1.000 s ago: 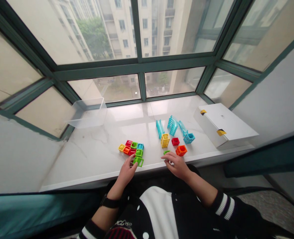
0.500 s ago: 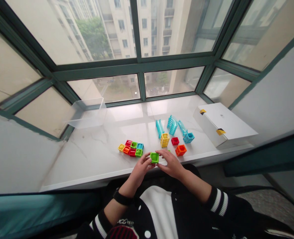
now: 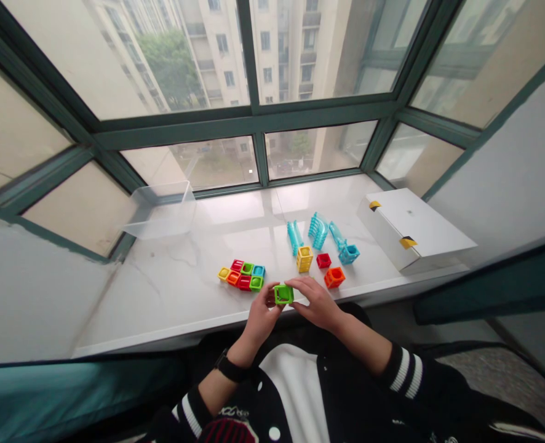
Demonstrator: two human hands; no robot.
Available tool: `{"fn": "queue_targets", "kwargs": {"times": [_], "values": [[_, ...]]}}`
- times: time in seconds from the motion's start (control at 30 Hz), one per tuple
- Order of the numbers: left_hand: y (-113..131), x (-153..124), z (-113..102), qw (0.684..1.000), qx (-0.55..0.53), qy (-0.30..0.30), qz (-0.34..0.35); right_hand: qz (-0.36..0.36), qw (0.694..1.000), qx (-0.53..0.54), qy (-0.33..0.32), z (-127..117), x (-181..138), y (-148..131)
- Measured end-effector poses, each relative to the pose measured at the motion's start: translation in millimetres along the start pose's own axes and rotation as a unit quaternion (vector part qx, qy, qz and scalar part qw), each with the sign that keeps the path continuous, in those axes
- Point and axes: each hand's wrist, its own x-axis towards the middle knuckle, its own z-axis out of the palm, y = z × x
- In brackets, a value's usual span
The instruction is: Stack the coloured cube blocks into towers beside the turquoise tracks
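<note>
Green plastic forms the open-sided block (image 3: pixel 284 295) held between both hands over the front edge of the sill (image 3: pixel 147 314), presumably so each side has support. The left hand (image 3: pixel 261 315) curls, mostly closed, around its left side; the right hand (image 3: pixel 317 303) is half open, fingertips at its right, though whether they grip is hard to tell. The coloured block cluster (image 3: pixel 245 282) sits beside the left hand, while the yellow block (image 3: pixel 304 259) and orange block (image 3: pixel 334 278) stand apart, apparently spaced for easy reach.
</note>
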Motion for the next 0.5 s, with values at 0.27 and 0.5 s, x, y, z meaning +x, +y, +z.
{"fn": "queue_targets", "kwargs": {"times": [0.27, 0.5], "values": [[11.3, 0.2, 1.2, 0.993, 0.113, 0.026, 0.032, 0.057, 0.998, -0.006, -0.031, -11.1, -5.4, 12.1], [11.2, 16.6, 13.8, 0.981, 0.175, 0.011, 0.082, 0.077, 0.996, -0.037, -0.030, -26.2, -8.5, 23.2]]}}
